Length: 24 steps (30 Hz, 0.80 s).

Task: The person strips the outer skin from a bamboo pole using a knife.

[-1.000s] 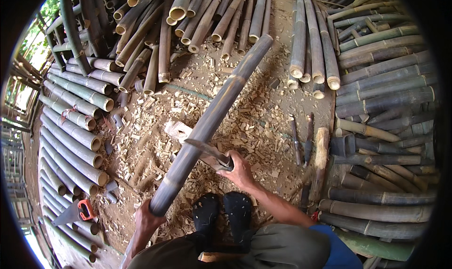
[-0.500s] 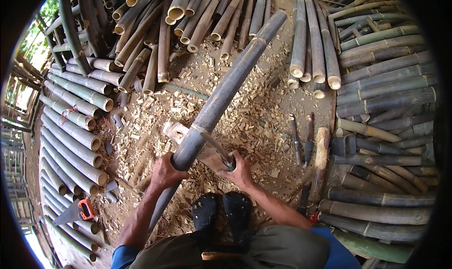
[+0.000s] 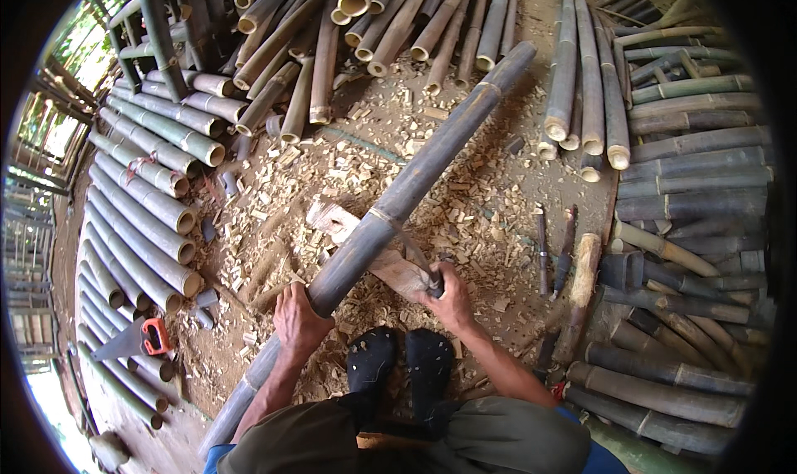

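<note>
A long dark bamboo pole (image 3: pixel 423 175) slants from the lower left to the upper right in front of me. My left hand (image 3: pixel 302 318) is closed around its near part, palm over the top. Under the pole's middle lies a pale wooden block (image 3: pixel 407 276) with a hole near its far end. My right hand (image 3: pixel 451 298) grips the dark handle (image 3: pixel 435 284) of a slim tool. The tool's shaft points up toward the pole's side beside a ring-shaped node; whether its tip touches the bamboo, I cannot tell.
Wood chips (image 3: pixel 465 192) cover the ground around the block. Cut bamboo lengths (image 3: pixel 158 225) lie in rows at left, back and right. An orange-handled saw (image 3: pixel 154 338) rests on the left row. Dark-handled tools (image 3: pixel 564 250) lie to the right, near my feet (image 3: pixel 430 362).
The pole's far end has dipped and more of its near end shows at lower left. Both hands keep their grips. My view has shifted slightly left.
</note>
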Tool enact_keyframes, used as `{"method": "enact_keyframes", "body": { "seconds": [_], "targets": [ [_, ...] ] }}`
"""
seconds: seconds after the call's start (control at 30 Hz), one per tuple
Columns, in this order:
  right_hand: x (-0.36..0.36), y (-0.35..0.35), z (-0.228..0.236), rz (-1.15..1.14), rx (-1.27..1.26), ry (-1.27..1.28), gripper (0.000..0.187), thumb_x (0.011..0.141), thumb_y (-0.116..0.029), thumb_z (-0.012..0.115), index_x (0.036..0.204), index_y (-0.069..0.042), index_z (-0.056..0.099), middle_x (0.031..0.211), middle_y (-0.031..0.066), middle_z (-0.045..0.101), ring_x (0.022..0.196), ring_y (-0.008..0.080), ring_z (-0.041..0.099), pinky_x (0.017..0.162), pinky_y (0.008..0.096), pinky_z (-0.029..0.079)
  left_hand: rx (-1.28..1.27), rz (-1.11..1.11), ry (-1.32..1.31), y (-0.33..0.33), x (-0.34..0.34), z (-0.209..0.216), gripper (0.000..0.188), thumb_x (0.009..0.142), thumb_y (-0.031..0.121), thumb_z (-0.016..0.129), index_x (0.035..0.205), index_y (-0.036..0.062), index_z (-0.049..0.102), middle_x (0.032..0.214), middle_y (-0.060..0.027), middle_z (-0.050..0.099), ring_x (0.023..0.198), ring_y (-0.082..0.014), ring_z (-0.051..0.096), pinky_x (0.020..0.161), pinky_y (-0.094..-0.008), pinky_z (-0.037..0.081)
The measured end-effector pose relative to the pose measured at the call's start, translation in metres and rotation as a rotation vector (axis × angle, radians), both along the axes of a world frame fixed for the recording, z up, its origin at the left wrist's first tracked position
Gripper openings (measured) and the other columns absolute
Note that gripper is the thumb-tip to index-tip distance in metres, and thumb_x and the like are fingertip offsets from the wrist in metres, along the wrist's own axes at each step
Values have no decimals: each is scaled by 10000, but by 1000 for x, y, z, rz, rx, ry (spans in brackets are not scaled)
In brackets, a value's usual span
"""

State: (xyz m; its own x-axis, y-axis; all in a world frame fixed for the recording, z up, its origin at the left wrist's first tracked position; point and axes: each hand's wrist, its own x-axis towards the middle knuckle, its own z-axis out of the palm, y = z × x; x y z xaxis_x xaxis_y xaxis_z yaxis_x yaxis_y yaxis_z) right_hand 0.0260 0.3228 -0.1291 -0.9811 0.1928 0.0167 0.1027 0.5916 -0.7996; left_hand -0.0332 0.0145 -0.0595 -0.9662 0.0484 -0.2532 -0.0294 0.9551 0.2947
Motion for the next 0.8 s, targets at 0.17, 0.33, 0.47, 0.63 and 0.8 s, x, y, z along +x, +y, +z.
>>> {"method": "enact_keyframes", "body": {
  "seconds": [0.17,0.33,0.47,0.63,0.8],
  "targets": [
    [16,-5,-8,-4,12,77,606,779,-273,959,1195,-17,600,1052,130,646,968,307,678,850,448,561,83,-87,-132,29,-36,31,674,597,365,900,1091,-10,636,1011,-191,728,948,-367,716,852,-476,564],
    [19,-4,-5,33,-33,28,574,840,-415,906,1154,-34,612,942,90,642,851,258,656,763,429,559,214,-150,-412,51,-75,44,793,652,436,860,1254,-24,627,1124,-234,733,1021,-342,721,891,-458,557],
    [10,19,0,-115,28,-66,573,882,-593,818,1035,-99,572,896,29,582,792,170,610,672,408,529,171,-87,-166,45,-52,29,890,667,410,893,1366,0,527,1192,-236,670,1128,-370,663,964,-483,530],
    [-47,39,30,-63,48,-118,441,1084,-527,549,1078,-86,535,748,6,529,599,142,516,469,343,448,-33,-36,61,41,-9,9,807,674,296,925,1306,20,506,1226,-186,598,1200,-373,581,998,-497,492],
    [-91,44,19,271,464,76,371,1159,-416,399,1103,-68,515,735,35,502,493,95,400,330,270,322,2,-67,99,41,-17,-3,655,670,228,910,1173,36,537,1146,-172,633,1135,-369,614,950,-500,510]
  ]
}}
